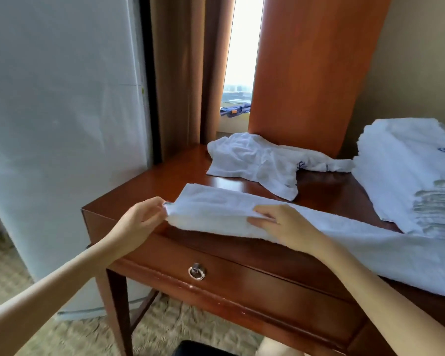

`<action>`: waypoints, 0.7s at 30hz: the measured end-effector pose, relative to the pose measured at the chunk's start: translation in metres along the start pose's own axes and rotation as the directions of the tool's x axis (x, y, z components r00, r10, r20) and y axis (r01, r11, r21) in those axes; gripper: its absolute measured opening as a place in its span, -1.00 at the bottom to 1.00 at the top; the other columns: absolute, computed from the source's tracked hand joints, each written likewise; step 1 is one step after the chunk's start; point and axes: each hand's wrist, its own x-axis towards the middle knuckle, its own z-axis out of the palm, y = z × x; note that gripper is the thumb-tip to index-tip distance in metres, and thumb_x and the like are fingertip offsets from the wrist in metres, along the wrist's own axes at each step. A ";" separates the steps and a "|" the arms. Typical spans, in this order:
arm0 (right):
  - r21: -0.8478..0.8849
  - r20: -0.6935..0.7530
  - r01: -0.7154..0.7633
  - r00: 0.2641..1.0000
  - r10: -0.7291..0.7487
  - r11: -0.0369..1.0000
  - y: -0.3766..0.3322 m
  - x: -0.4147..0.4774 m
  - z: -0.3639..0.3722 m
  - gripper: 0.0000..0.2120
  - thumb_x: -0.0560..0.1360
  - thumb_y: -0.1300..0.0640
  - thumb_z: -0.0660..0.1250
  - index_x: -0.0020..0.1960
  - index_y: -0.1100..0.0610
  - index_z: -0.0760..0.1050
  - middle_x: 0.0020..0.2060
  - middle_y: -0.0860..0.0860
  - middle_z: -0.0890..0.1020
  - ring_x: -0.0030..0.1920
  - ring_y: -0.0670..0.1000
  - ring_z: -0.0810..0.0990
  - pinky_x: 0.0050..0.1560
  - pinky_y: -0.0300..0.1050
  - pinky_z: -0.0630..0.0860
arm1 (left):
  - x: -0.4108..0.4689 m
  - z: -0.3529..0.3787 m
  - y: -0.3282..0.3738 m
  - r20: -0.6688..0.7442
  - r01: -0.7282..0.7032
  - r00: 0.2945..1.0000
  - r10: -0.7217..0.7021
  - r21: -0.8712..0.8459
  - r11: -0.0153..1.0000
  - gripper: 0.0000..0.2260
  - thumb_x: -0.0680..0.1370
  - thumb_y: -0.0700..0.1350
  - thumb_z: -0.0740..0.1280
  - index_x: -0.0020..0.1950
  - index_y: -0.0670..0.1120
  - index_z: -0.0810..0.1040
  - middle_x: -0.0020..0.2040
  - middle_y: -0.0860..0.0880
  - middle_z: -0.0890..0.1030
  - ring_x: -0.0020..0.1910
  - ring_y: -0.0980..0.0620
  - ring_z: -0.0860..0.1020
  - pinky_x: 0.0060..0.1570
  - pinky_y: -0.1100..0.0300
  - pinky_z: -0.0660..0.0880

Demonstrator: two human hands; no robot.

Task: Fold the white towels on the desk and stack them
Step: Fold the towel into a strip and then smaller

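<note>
A long white towel [216,204], folded lengthwise into a strip, lies along the front edge of the wooden desk [165,176]. My left hand [139,217] pinches its left end at the near corner. My right hand [283,222] grips the front fold about a third of the way along, fingers tucked under the top layer. A crumpled white towel [257,163] with a blue mark lies at the back of the desk. A tall stack of folded white towels [401,170] stands at the right.
The desk has a drawer with a metal ring pull [197,272]. A reddish wood panel [311,68] rises behind the desk, brown curtains [188,73] and a window to its left. A white appliance [62,124] stands left of the desk. Carpet lies below.
</note>
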 end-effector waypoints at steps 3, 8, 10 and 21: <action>0.110 -0.032 -0.097 0.994 0.101 0.989 0.009 0.034 -0.018 -0.60 0.56 -0.06 0.31 -0.25 0.25 0.45 -0.46 -0.12 0.32 -0.45 -0.17 0.30 -0.39 -0.34 0.26 | 0.033 0.006 0.001 -0.106 0.065 0.993 -0.053 0.113 0.991 -0.79 0.62 0.00 0.23 -0.22 0.09 0.46 -0.36 0.12 0.52 -0.37 0.16 0.44 -0.37 0.22 0.30; -0.113 0.047 -0.291 0.953 0.298 0.950 0.047 0.089 -0.012 -0.62 0.52 -0.11 0.34 -0.12 0.24 0.59 -0.36 0.02 0.55 -0.35 -0.10 0.46 -0.26 -0.17 0.35 | 0.075 0.015 -0.011 -0.063 0.292 0.952 -0.301 0.489 0.822 -0.75 0.62 0.10 0.19 0.06 -0.05 0.53 -0.16 0.03 0.55 -0.17 0.01 0.51 -0.22 0.15 0.37; -0.149 0.098 -0.329 0.933 0.345 0.933 0.061 0.095 -0.002 -0.57 0.50 -0.15 0.36 -0.08 0.26 0.59 -0.35 0.01 0.52 -0.33 -0.06 0.45 -0.26 -0.16 0.34 | 0.079 0.020 -0.018 -0.050 0.289 0.945 -0.323 0.589 0.754 -0.72 0.63 0.08 0.17 0.15 -0.08 0.51 -0.15 0.00 0.55 -0.17 -0.03 0.50 -0.18 0.13 0.39; -0.047 -0.134 -0.279 0.953 0.271 0.959 0.072 0.097 0.023 -0.81 0.50 -0.10 0.38 -0.20 -0.01 0.54 -0.43 -0.13 0.45 -0.38 -0.15 0.42 -0.35 -0.23 0.25 | 0.092 0.022 -0.024 -0.119 0.295 0.942 -0.315 0.741 0.603 -0.80 0.62 -0.03 0.15 0.14 -0.11 0.44 -0.17 -0.03 0.52 -0.18 -0.07 0.50 -0.22 0.11 0.36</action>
